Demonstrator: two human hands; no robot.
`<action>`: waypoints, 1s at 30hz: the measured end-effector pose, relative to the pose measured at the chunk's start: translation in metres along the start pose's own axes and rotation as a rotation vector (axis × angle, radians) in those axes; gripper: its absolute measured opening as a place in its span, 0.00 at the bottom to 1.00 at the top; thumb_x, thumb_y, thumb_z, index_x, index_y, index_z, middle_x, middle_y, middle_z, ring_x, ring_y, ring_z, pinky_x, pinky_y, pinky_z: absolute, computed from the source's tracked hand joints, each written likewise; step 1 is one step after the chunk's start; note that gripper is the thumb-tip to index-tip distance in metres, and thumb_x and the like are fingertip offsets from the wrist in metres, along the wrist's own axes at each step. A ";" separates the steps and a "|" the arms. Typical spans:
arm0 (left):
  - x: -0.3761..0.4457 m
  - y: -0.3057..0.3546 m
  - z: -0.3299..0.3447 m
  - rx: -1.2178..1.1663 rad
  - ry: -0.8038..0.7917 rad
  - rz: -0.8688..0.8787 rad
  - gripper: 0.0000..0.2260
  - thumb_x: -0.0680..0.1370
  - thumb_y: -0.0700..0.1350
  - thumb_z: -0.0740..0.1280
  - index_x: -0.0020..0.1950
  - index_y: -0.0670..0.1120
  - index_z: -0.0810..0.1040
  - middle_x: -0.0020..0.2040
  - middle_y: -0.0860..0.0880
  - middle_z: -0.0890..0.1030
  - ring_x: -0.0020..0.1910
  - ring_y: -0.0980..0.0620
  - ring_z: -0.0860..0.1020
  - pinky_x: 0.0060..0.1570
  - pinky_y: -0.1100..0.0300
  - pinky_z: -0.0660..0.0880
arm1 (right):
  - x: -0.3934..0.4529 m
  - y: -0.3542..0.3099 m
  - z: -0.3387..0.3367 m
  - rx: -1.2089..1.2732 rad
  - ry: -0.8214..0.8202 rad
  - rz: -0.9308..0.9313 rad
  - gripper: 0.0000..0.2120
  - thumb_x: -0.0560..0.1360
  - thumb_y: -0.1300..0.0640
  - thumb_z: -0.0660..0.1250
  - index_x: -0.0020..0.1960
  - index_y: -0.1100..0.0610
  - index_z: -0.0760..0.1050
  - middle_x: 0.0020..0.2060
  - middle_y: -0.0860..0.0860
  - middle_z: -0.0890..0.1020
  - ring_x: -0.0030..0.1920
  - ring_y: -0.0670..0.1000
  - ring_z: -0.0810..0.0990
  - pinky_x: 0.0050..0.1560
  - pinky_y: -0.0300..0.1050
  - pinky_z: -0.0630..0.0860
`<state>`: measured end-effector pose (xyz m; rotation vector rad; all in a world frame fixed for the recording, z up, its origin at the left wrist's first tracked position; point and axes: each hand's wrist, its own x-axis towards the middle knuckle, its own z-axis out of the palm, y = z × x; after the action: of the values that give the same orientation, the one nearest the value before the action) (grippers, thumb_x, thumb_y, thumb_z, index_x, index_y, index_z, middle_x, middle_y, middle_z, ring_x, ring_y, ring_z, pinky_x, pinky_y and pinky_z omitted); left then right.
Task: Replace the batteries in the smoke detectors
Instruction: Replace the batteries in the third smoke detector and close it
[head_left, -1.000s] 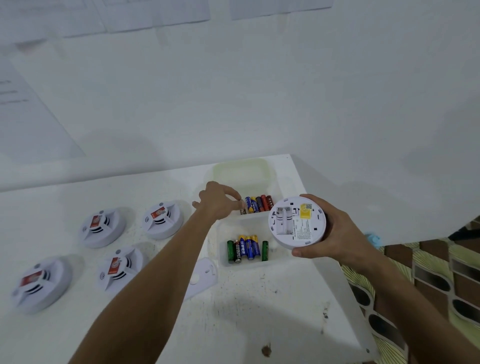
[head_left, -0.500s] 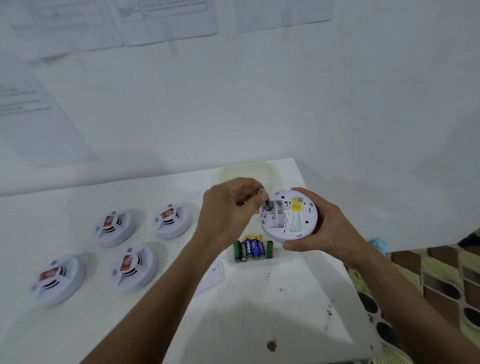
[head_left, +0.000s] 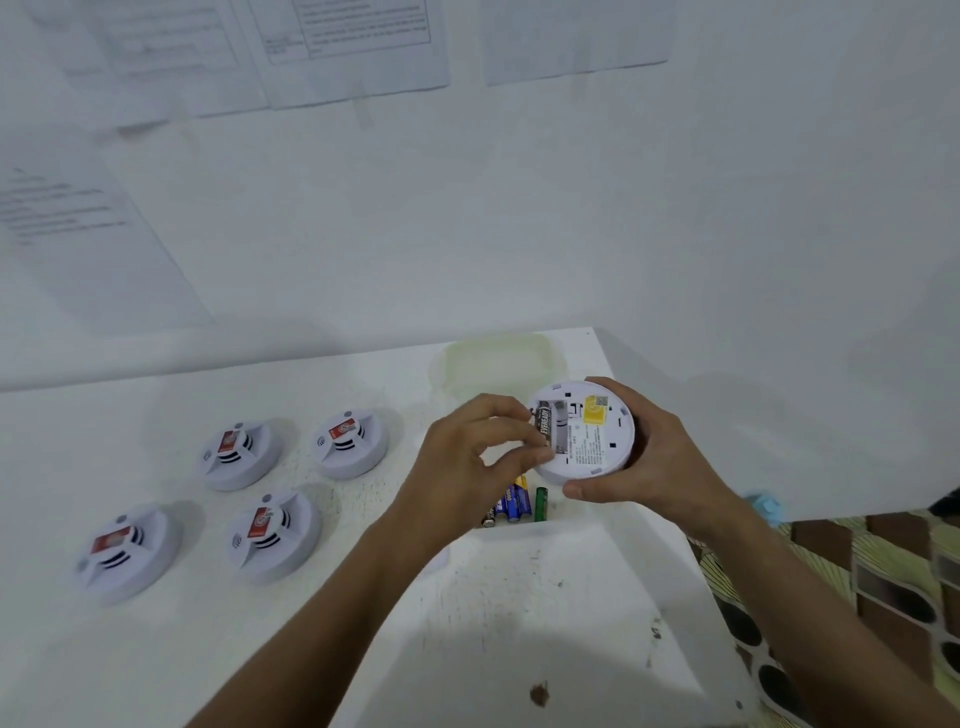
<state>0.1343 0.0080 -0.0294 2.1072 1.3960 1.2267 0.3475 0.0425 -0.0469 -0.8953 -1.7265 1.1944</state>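
My right hand (head_left: 644, 457) grips a round white smoke detector (head_left: 589, 434) with its back facing me, the battery bay uncovered and a yellow label beside it. My left hand (head_left: 467, 467) pinches a black battery (head_left: 544, 423) between thumb and fingertips and holds it in the left slot of that bay. Below the detector lie several loose batteries (head_left: 517, 504), blue, green and black, partly hidden by my left wrist.
Several white smoke detectors with red labels sit face up on the white table (head_left: 493, 623): at the far left (head_left: 127, 548), front middle (head_left: 272, 535), back left (head_left: 239, 452) and back right (head_left: 350, 441). A clear plastic lid (head_left: 498, 358) lies by the wall. The table's right edge drops to a patterned floor.
My left hand took a battery from the tray, carried it right to the detector and set it into the bay. My right hand lifted the detector slightly toward the wall.
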 end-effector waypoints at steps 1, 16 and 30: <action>0.001 0.002 -0.001 -0.050 -0.012 -0.081 0.04 0.71 0.46 0.76 0.43 0.54 0.84 0.51 0.57 0.79 0.52 0.63 0.77 0.50 0.72 0.73 | 0.000 -0.001 0.000 0.005 -0.001 -0.002 0.39 0.57 0.69 0.83 0.62 0.46 0.75 0.53 0.44 0.83 0.55 0.46 0.81 0.48 0.41 0.82; 0.020 0.006 -0.003 -0.623 -0.185 -0.665 0.36 0.69 0.34 0.76 0.73 0.53 0.67 0.51 0.42 0.83 0.47 0.43 0.84 0.48 0.48 0.82 | 0.003 -0.001 -0.003 -0.060 -0.029 0.018 0.39 0.58 0.68 0.82 0.60 0.43 0.73 0.51 0.33 0.82 0.56 0.39 0.80 0.45 0.31 0.78; 0.083 -0.073 0.014 0.121 -0.246 -0.646 0.14 0.78 0.47 0.68 0.62 0.46 0.78 0.53 0.45 0.82 0.43 0.50 0.80 0.40 0.63 0.73 | -0.001 0.027 -0.020 -0.019 0.056 0.126 0.45 0.51 0.52 0.85 0.66 0.46 0.73 0.58 0.45 0.82 0.61 0.48 0.79 0.55 0.44 0.82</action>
<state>0.1154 0.1169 -0.0468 1.5901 1.8516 0.6196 0.3690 0.0564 -0.0686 -1.0521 -1.6597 1.2246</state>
